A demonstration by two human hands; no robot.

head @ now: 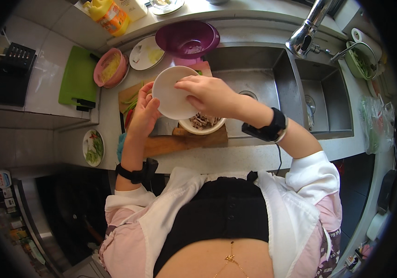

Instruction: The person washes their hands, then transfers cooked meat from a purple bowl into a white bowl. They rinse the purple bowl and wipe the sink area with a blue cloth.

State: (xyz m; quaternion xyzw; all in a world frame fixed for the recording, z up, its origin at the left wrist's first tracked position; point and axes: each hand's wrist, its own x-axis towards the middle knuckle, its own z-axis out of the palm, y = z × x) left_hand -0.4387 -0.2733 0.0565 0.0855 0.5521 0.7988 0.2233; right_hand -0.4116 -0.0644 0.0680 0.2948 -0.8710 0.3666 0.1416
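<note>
My left hand [146, 111] holds a white dish [172, 93] by its left edge, with the dish tilted above a bowl. My right hand [207, 93] reaches over the dish, its fingertips at the inner surface; whether they pinch anything is hidden. Below sits a pale bowl [207, 131] with pieces of brownish meat [202, 121] in it, on a wooden cutting board [170, 144]. Green stalks [131, 101] and red peppers [128, 117] lie at the board's left side, partly behind my left hand and forearm.
A double steel sink [254, 76] with a chrome faucet [299, 43] is at right. Behind the board are a purple colander [188, 36] and a white plate [146, 54]. Leftward stand a pink basket [111, 71], a green cutting board [75, 76] and a plate of green vegetables [93, 147].
</note>
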